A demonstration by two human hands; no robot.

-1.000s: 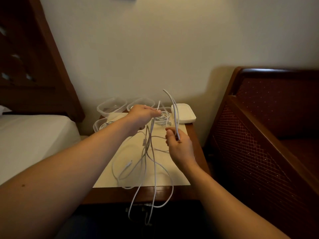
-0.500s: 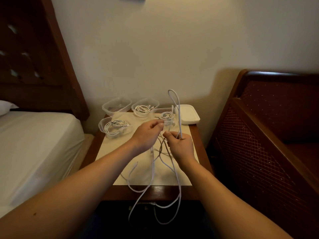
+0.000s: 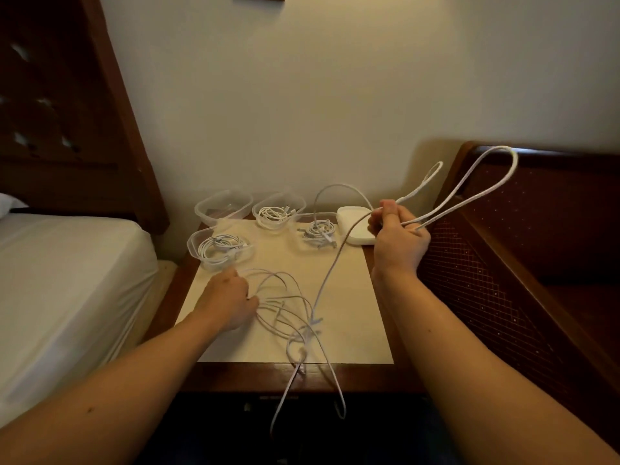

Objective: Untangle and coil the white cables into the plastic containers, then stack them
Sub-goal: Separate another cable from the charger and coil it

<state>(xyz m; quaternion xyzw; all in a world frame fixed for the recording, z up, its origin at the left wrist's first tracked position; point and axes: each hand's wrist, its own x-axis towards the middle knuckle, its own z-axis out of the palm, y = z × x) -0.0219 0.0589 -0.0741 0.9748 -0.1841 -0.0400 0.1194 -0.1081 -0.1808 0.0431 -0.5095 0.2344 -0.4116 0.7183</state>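
Since half a second ago the hands have parted: the right hand (image 3: 399,234) has swung up and right, fist closed round white cable loops (image 3: 469,186) held over the sofa arm (image 3: 503,263), while the left hand (image 3: 228,302) has dropped onto the cable tangle (image 3: 288,307) on the bedside table (image 3: 352,330), fingers curled into its strands beside the nearest plastic container (image 3: 218,250).

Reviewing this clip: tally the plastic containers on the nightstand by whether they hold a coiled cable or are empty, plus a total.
Containers holding a coiled cable: 3 (front left, back middle, right)
Empty containers: 1 (back left)
Total: 4
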